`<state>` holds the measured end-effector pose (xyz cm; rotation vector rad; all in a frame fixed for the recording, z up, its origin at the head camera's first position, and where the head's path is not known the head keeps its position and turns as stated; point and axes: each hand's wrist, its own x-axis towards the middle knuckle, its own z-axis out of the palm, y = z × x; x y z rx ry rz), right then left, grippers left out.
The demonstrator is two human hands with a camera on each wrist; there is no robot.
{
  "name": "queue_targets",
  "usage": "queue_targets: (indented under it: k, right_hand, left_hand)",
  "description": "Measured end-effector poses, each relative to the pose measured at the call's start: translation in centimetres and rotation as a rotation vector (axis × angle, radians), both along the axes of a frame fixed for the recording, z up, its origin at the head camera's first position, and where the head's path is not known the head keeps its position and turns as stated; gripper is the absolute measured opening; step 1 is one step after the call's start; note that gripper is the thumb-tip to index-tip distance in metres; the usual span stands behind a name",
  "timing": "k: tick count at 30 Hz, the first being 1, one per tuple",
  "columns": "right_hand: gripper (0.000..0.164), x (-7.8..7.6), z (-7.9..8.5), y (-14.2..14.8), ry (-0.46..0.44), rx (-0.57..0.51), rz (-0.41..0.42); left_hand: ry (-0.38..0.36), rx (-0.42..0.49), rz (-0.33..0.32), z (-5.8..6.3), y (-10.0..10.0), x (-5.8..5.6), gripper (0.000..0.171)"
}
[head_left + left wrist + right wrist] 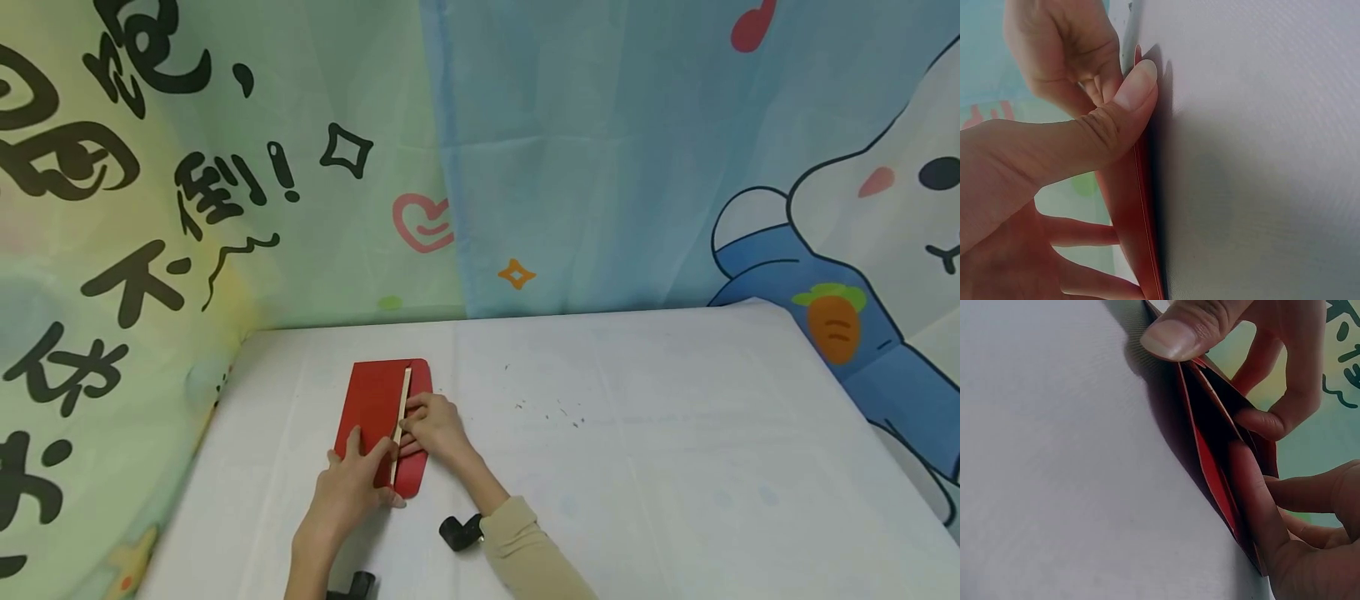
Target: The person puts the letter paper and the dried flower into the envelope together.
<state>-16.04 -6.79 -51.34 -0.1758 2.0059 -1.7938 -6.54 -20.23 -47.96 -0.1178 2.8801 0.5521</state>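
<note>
A red envelope [371, 404] lies on the white-covered table, its rounded flap to the right. A narrow cream strip [406, 392] runs along its opening. My left hand [348, 483] spreads over the near part of the envelope, thumb at the near edge and forefinger curled to the opening's edge. From the right, my right hand [438, 429] grips the envelope at its opening, fingers on the flap side. In the right wrist view the envelope's layers [1213, 478] gape apart, with one finger of the right hand [1310, 562] reaching between them.
Several tiny dark bits [562, 412] lie scattered on the white tablecloth [675, 467] right of the envelope. Black wrist mounts [459, 533] show by both wrists. A printed cloth backdrop [585, 167] closes off the table's back and left sides.
</note>
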Motion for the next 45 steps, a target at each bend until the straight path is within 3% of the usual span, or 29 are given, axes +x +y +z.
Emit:
queue_targets:
  k: [19, 22, 28, 32, 38, 45]
  right_hand:
    - [0.024, 0.3, 0.4, 0.7, 0.149, 0.225, -0.073]
    - [0.021, 0.5, 0.5, 1.1, 0.139, 0.211, -0.079]
    - [0.017, 0.9, 0.8, 2.9, 0.147, 0.172, -0.043]
    - [0.018, 1.2, 1.2, 4.5, 0.199, 0.178, 0.013]
    - [0.019, 1.3, 2.1, 7.4, 0.300, 0.223, 0.004]
    - [0.015, 2.0, 3.4, 11.1, 0.541, 0.330, -0.083]
  left_hand:
    - [0.002, 0.014, -0.016, 0.2, 1.3, 0.2, 0.066]
    - [-0.004, 0.010, -0.016, 0.1, 1.4, 0.3, 0.071]
    - [-0.019, -0.003, -0.014, -0.1, 1.6, 0.5, 0.095]
    - [-0.011, -0.061, -0.022, -0.3, 2.0, 0.4, 0.090]
    - [0.114, -0.217, -0.028, -0.8, 2.7, 0.5, 0.067]
    - [0.284, -0.214, 0.004, -0.8, 3.1, 0.1, 0.042]
